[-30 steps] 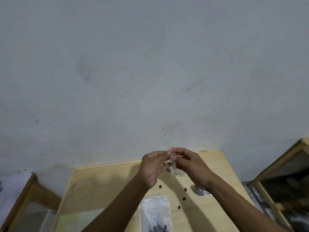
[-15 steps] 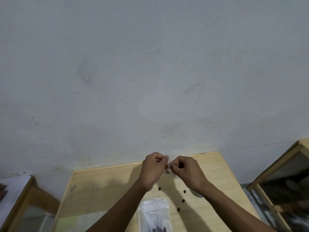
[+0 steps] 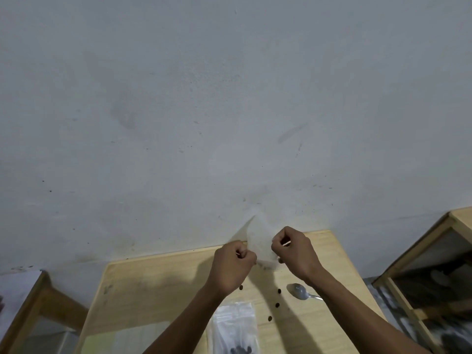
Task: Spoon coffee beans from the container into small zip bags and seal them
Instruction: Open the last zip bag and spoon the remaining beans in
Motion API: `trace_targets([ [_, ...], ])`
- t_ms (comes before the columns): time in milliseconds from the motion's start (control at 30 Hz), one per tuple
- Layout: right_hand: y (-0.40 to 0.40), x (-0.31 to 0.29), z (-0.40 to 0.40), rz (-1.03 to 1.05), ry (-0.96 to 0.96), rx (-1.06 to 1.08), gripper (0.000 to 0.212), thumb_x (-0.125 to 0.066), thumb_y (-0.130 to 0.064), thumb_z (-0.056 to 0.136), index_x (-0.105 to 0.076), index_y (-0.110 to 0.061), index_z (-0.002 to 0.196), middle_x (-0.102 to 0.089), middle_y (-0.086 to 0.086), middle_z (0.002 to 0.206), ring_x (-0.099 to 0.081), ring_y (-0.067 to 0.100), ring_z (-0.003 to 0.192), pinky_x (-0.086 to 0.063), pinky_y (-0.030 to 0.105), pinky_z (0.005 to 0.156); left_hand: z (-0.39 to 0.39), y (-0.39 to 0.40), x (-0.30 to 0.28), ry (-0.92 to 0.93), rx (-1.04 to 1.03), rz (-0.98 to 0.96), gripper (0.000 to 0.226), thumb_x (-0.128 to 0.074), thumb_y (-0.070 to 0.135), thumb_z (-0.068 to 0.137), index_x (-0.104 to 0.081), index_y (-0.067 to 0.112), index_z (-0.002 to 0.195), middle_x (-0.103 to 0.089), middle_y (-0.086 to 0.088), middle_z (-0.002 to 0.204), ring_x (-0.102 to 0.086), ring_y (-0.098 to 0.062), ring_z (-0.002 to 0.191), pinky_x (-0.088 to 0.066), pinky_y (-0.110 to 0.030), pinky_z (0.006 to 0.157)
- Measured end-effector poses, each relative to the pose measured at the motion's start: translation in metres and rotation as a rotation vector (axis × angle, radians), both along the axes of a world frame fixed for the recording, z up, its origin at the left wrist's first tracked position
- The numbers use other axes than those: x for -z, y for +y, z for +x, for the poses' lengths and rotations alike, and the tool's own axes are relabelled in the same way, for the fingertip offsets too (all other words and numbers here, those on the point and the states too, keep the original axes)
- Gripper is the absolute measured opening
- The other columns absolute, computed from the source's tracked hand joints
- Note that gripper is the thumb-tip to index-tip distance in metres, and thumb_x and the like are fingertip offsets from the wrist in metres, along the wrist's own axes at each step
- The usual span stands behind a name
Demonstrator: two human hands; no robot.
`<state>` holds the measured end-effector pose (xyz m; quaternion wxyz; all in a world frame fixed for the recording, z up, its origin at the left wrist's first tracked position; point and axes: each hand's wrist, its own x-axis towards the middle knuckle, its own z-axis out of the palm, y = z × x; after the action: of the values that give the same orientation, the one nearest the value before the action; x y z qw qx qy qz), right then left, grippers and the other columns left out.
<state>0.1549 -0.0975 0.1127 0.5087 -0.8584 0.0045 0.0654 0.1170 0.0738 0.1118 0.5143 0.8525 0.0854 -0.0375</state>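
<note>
A small clear zip bag [image 3: 259, 240] hangs in the air above the far part of the wooden table [image 3: 158, 284]. My left hand [image 3: 233, 267] pinches its left edge and my right hand [image 3: 293, 250] pinches its right edge, both with curled fingers. A metal spoon [image 3: 298, 291] lies on the table under my right wrist. Several loose coffee beans [image 3: 277, 305] lie scattered between my forearms. Another clear zip bag [image 3: 235, 325] with dark beans at its bottom lies flat near the lower edge. The bean container is out of view.
A grey wall [image 3: 229, 111] rises right behind the table. A wooden-framed shelf [image 3: 421, 256] stands at the right, another wooden frame [image 3: 30, 302] at the left. A pale sheet [image 3: 122, 341] lies on the table's near left.
My hands have drawn apart, and the small bag now shows spread between them, rising above my fists. The spoon has come into fuller view under my right wrist.
</note>
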Motion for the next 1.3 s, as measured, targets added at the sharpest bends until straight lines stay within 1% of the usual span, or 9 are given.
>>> trace_targets([
  [133, 0.003, 0.001, -0.002, -0.038, -0.015, -0.122, 0.009, -0.058, -0.014, 0.09, -0.06, -0.023, 0.092, -0.067, 0.0, 0.083, -0.068, 0.021, 0.064, -0.056, 0.035, 0.059, 0.003, 0.001, 0.0, -0.041, -0.055, -0.059, 0.016, -0.06, 0.006, 0.08, -0.049, 0.015, 0.089, -0.052, 0.006, 0.073, -0.049, -0.005, 0.052, -0.039, -0.013, 0.051],
  [233, 0.011, 0.003, -0.006, -0.061, -0.006, -0.164, 0.014, -0.063, -0.017, 0.089, -0.062, -0.027, 0.099, -0.068, -0.002, 0.082, -0.062, 0.007, 0.061, -0.047, 0.021, 0.052, 0.004, -0.003, 0.0, 0.001, -0.068, -0.193, 0.025, -0.062, 0.007, 0.079, -0.053, 0.023, 0.096, -0.06, 0.002, 0.086, -0.067, -0.017, 0.07, -0.058, -0.039, 0.068],
  [333, 0.013, 0.004, -0.007, -0.103, 0.003, -0.18, 0.016, -0.062, -0.013, 0.09, -0.065, -0.025, 0.1, -0.069, 0.0, 0.081, -0.063, 0.01, 0.063, -0.052, 0.028, 0.061, 0.003, -0.004, 0.0, 0.026, -0.037, -0.206, 0.031, -0.058, 0.011, 0.077, -0.055, 0.034, 0.097, -0.062, -0.002, 0.091, -0.069, -0.024, 0.075, -0.057, -0.052, 0.062],
  [467, 0.002, 0.003, -0.004, -0.109, -0.009, -0.198, 0.038, -0.049, 0.004, 0.089, -0.068, -0.022, 0.108, -0.065, 0.008, 0.089, -0.068, 0.023, 0.069, -0.059, 0.027, 0.059, 0.001, 0.0, 0.001, -0.009, 0.035, -0.058, 0.041, -0.056, 0.007, 0.081, -0.052, 0.042, 0.101, -0.058, 0.0, 0.1, -0.063, -0.015, 0.07, -0.056, -0.038, 0.057],
  [600, -0.004, 0.001, -0.004, -0.224, -0.11, -0.265, 0.05, -0.044, 0.007, 0.086, -0.067, -0.017, 0.123, -0.066, -0.002, 0.11, -0.059, 0.003, 0.081, -0.044, 0.005, 0.066, 0.0, 0.002, 0.008, -0.157, 0.242, 0.07, 0.061, -0.057, 0.008, 0.085, -0.046, 0.046, 0.131, -0.044, 0.019, 0.138, -0.047, 0.01, 0.12, -0.047, -0.019, 0.095],
  [767, -0.009, 0.002, -0.001, -0.238, -0.054, -0.308, 0.054, -0.036, 0.006, 0.085, -0.069, -0.031, 0.108, -0.07, -0.006, 0.083, -0.061, -0.001, 0.07, -0.046, 0.014, 0.066, -0.002, 0.002, 0.013, -0.173, 0.437, 0.12, 0.061, -0.06, 0.037, 0.093, -0.033, 0.044, 0.147, -0.024, 0.034, 0.153, -0.011, 0.017, 0.142, -0.019, -0.014, 0.115],
  [933, -0.011, 0.008, -0.003, 0.06, 0.092, -0.149, 0.024, -0.039, 0.003, 0.09, -0.046, -0.016, 0.102, -0.074, 0.003, 0.098, -0.073, 0.013, 0.079, -0.055, 0.033, 0.07, -0.001, -0.002, 0.02, -0.207, 0.442, 0.259, 0.102, -0.079, 0.058, 0.069, -0.022, 0.04, 0.152, -0.019, 0.034, 0.154, -0.011, 0.015, 0.142, -0.02, -0.017, 0.117],
  [1167, -0.013, 0.011, -0.005, 0.28, 0.216, -0.036, 0.013, -0.051, 0.004, 0.093, -0.047, -0.008, 0.09, -0.074, 0.015, 0.09, -0.073, 0.028, 0.086, -0.054, 0.032, 0.065, 0.003, -0.008, 0.034, -0.322, 0.333, 0.21, 0.074, -0.08, 0.052, 0.068, -0.049, 0.04, 0.134, -0.044, 0.032, 0.138, -0.029, 0.011, 0.137, -0.032, -0.023, 0.112],
  [1300, -0.023, 0.004, -0.004, 0.337, 0.283, -0.035, 0.023, -0.075, -0.003, 0.079, -0.054, -0.005, 0.087, -0.07, 0.021, 0.078, -0.068, 0.027, 0.071, -0.055, 0.032, 0.063, 0.005, -0.006, 0.038, -0.234, 0.257, 0.171, 0.071, -0.08, 0.059, 0.062, -0.051, 0.048, 0.126, -0.051, 0.039, 0.124, -0.052, 0.005, 0.115, -0.053, -0.035, 0.087],
])
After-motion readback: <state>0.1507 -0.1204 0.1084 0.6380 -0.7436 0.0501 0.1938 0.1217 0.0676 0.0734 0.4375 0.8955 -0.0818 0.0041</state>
